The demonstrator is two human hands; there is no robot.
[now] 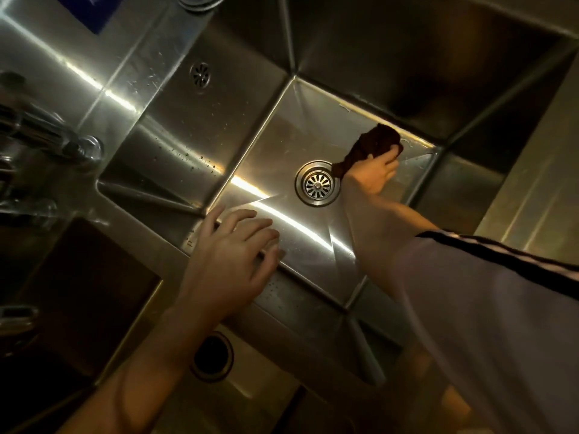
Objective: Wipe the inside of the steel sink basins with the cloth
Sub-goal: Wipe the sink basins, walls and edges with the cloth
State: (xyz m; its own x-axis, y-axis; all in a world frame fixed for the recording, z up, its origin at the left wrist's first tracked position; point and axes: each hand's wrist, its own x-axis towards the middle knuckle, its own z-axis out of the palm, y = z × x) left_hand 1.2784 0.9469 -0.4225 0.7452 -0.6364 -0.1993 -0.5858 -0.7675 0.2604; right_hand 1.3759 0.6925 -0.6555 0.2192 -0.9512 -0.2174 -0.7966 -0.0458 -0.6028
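Note:
A deep steel sink basin (275, 145) fills the middle of the view, with a round drain strainer (317, 183) in its floor. My right hand (372, 175) reaches down into it and grips a dark brown cloth (372, 144), pressed on the basin floor near the far right corner, just right of the drain. My left hand (233, 255) rests palm down on the steel divider (175, 242) between the basins, fingers spread and holding nothing. A second, darker basin (78, 292) lies at the lower left, with its drain (213, 357) partly hidden by my left forearm.
A chrome tap (53, 139) juts over the rim at the left. An overflow grille (200, 75) sits in the basin's back wall. A blue label (97, 14) is on the splashback at the top left. My pale sleeve (501, 324) covers the lower right.

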